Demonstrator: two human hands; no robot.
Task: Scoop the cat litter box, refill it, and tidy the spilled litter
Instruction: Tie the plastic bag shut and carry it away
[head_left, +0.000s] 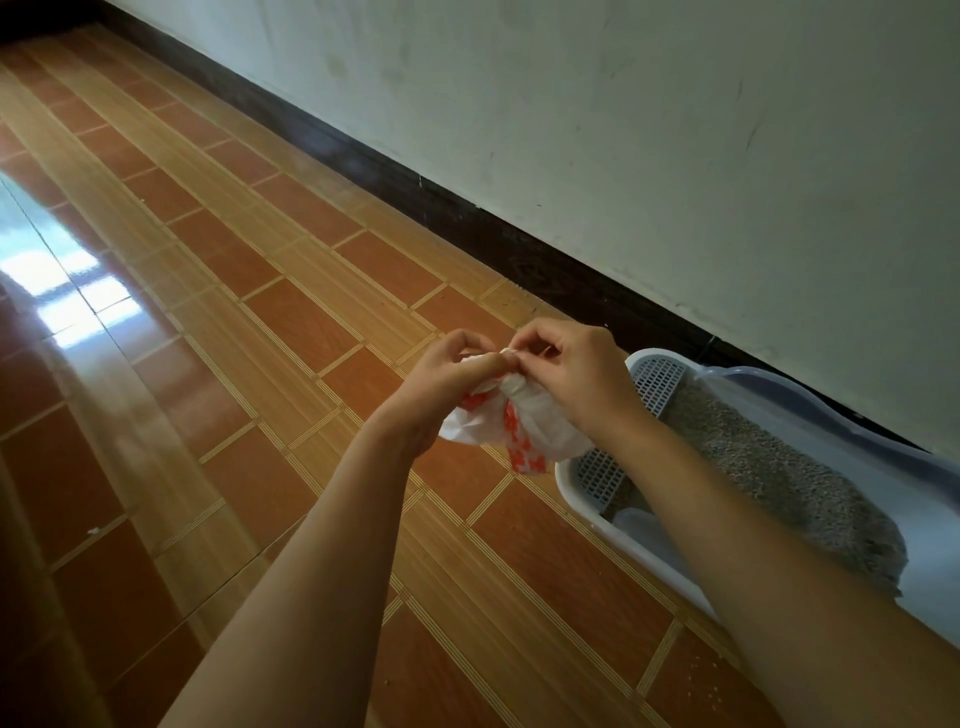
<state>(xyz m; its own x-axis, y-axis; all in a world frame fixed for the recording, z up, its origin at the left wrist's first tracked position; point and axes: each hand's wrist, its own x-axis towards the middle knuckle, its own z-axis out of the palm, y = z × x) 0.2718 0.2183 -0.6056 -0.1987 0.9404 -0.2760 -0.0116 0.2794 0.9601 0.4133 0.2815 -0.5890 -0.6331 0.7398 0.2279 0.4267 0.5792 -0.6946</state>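
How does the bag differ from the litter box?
The bag is held off the floor by the left hand and right hand; the litter box sits on the floor by the wall. The bag's top is gathered; the litter box is open, grey litter showing. Both are mostly white.

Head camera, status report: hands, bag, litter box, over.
Left hand and right hand both pinch the plastic bag at its neck. Bag held up, near litter box corner. Nothing blocking.

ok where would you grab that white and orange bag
Take the twisted neck of the bag, coming from above. It is bunched narrow there, where the left hand and right hand pinch it, and the slack body hangs below.
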